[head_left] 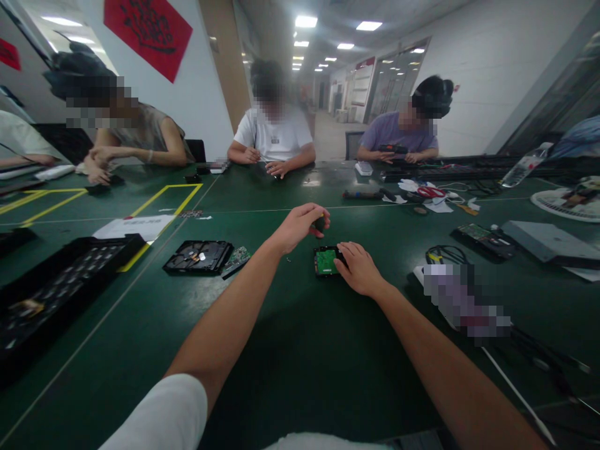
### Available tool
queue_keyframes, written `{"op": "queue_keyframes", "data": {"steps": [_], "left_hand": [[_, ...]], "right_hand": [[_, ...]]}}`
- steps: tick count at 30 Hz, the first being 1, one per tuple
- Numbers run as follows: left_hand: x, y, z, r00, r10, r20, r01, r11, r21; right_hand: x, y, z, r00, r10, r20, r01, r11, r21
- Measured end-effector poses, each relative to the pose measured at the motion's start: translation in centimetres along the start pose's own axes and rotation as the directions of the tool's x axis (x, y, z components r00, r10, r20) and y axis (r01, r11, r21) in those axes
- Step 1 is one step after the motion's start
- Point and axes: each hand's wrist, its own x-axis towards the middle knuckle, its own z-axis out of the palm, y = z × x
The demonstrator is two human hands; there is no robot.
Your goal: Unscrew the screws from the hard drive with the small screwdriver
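A hard drive [325,261] lies on the green tabletop in front of me, its green circuit board facing up. My right hand [359,265] grips its right side, fingers over the far edge and thumb on the board. Just above the drive's far left corner, my left hand [304,225] is closed round a short dark screwdriver [319,222]. Its handle shows between the fingers, but I cannot make out its tip. Left of my forearm are an opened black drive-like casing [197,257] and a small heap of metal parts [238,259].
A long black tray [60,281] stands at the left. To the right are a dark device with a circuit board [485,240], a grey box [553,242], cables [447,255] and a plastic bottle [525,165]. Several people sit working along the table's far side.
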Motion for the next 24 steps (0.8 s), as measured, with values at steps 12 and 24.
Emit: {"op": "queue_keyframes", "data": {"steps": [12,24], "left_hand": [[-0.15,-0.08,-0.03,0.982,0.097,-0.164,-0.049,0.959,0.278],[-0.34,0.75,0.24,0.999,0.004,0.034,-0.005,0.999,0.032]], "right_hand": [[-0.05,0.01,-0.02,1.0,-0.003,-0.003,0.003,1.0,0.015],[-0.07,0.15,0.08,1.0,-0.016,-0.013,0.016,1.0,0.007]]}}
